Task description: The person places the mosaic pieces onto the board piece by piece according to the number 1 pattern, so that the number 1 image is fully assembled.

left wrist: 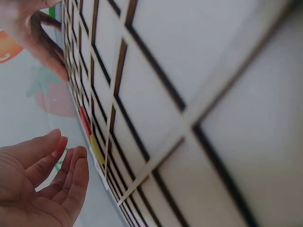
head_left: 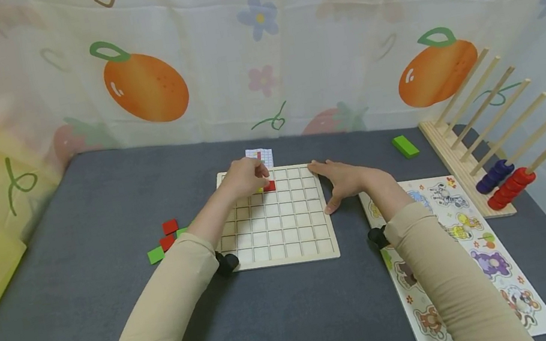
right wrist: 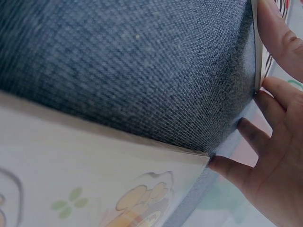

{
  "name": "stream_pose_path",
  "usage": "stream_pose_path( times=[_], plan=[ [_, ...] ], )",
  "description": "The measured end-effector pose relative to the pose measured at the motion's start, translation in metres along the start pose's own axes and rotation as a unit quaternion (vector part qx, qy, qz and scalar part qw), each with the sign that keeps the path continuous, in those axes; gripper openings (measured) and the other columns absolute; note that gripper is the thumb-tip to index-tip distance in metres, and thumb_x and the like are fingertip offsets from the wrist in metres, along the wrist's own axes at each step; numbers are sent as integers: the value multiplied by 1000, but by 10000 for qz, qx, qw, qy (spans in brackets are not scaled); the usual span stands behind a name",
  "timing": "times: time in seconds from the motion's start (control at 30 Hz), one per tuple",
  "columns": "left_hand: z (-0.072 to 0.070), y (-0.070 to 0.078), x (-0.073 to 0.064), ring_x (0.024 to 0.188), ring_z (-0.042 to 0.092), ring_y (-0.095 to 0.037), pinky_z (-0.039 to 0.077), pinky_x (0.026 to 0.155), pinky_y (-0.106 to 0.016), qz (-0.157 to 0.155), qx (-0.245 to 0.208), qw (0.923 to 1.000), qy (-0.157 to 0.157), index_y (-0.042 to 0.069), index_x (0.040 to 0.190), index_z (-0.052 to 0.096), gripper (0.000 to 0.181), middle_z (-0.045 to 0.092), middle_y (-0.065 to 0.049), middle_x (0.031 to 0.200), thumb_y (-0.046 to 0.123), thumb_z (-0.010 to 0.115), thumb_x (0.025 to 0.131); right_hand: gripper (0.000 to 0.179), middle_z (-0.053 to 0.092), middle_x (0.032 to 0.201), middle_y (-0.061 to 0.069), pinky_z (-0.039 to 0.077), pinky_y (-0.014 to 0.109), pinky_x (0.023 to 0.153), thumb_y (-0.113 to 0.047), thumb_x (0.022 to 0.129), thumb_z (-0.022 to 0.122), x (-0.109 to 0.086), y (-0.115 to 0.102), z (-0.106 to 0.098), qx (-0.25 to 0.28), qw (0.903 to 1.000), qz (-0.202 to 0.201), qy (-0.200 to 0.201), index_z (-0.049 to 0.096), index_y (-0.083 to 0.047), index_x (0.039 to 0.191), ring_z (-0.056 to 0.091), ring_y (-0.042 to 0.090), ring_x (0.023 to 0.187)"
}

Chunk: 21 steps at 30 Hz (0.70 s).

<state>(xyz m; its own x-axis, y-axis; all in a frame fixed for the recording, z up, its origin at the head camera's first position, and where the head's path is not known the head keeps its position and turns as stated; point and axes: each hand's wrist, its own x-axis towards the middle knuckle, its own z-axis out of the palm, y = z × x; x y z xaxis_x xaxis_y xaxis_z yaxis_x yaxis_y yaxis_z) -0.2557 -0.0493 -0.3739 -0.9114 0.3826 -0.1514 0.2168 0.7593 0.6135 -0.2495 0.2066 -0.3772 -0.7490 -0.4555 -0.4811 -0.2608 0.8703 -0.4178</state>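
A pale wooden grid board (head_left: 287,253) lies flat on the dark cloth. A red square tile (head_left: 270,186) and a yellow tile (left wrist: 97,149) sit side by side in cells near its far edge. My left hand (head_left: 244,178) hovers by these tiles, fingers loosely bent; in the left wrist view nothing shows between thumb and fingers. Spread along the board's right edge, my right hand (head_left: 343,179) touches it with thumb and forefinger. Behind the board lies a small printed grid card (head_left: 266,158), partly covered by the left hand.
Loose red tiles (head_left: 170,226) and green tiles (head_left: 156,255) lie left of the board, partly behind the left forearm. On the right are an animal puzzle board (head_left: 472,257), a wooden peg rack (head_left: 465,173) with blue and red beads, and a green block (head_left: 405,146).
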Motion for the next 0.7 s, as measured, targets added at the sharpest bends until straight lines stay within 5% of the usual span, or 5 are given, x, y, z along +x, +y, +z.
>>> stream_pose_path(
  times=[0.33,0.7],
  plan=[
    [-21,-8,-15,103,58,-29,47,93,-43,235,-104,9997,-54,-1,111,67,22,67,-16,109,11,64,92,113,0,168,13,8,62,123,-25,78,84,0,1,0,47,10000,-84,-27,7,-12,160,-5,40,155],
    [-53,-40,-31,104,58,-31,47,91,-45,92,90,9999,-34,-1,117,65,27,67,-18,113,13,64,94,112,-1,169,11,8,62,123,-23,79,83,-1,0,0,85,10000,-22,-36,6,-14,160,-7,39,155]
  ],
)
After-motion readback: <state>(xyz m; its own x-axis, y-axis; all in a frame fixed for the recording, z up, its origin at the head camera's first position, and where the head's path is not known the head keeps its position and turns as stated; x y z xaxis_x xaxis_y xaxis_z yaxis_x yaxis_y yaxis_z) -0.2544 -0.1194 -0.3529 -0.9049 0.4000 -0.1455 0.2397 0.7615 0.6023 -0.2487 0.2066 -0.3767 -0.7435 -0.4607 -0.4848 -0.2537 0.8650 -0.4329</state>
